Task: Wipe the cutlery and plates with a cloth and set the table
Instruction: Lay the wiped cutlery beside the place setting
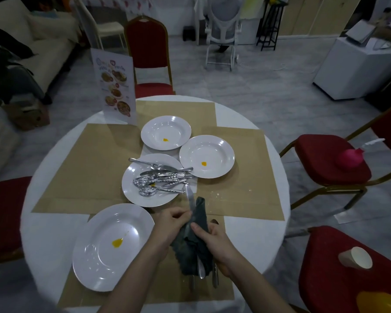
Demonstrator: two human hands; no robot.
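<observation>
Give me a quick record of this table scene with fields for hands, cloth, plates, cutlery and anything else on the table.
left hand: left hand holds the knife by the blade end
right hand: right hand grips the dark cloth around the knife
plates: four white plates, each with a yellow spot, e.g. nearest plate
cutlery: pile of cutlery on the middle plate; more pieces lie under the cloth
other: menu stand at the far edge

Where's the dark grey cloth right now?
Head view, near table edge: dark grey cloth is held between left hand and right hand, wrapped round a silver knife.
</observation>
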